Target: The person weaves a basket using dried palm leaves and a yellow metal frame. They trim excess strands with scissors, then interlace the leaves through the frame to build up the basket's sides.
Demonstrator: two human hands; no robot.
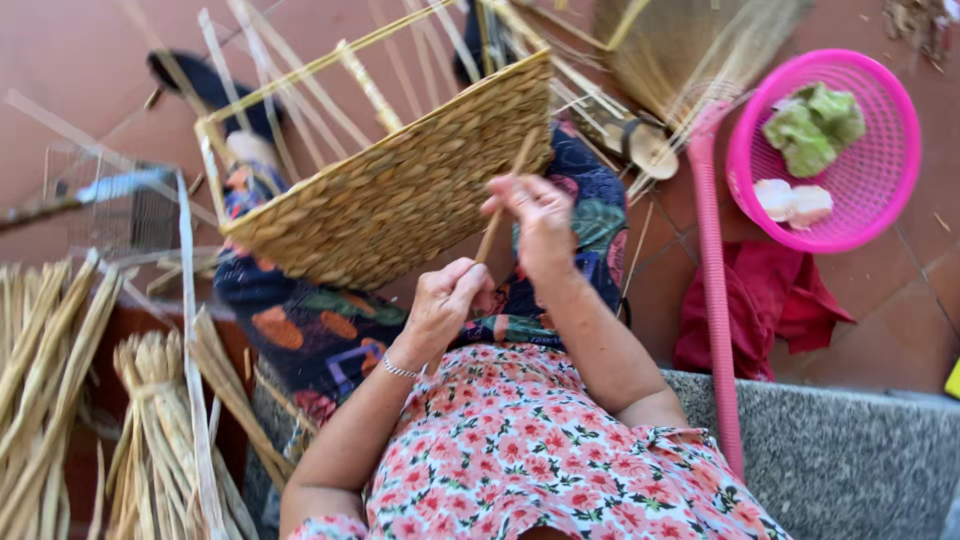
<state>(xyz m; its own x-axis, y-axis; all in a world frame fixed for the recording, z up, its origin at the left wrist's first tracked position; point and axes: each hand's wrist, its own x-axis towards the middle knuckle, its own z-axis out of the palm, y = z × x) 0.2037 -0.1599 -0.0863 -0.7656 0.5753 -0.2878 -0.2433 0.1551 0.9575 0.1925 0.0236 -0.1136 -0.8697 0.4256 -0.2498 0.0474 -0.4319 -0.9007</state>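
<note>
Daylight is falling on a reddish-brown tiled floor (pixel 900 320), and a speckled grey stone ledge (pixel 840 450) is running along its edge.

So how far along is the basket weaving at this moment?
Done: one side of the basket is woven solid over its frame. In hand: the left hand and right hand both grip one straw strand that runs up to the woven side's top edge. Left: bare frame ribs stand unwoven behind that side, and bundles of straw lie unused at the left.
</note>
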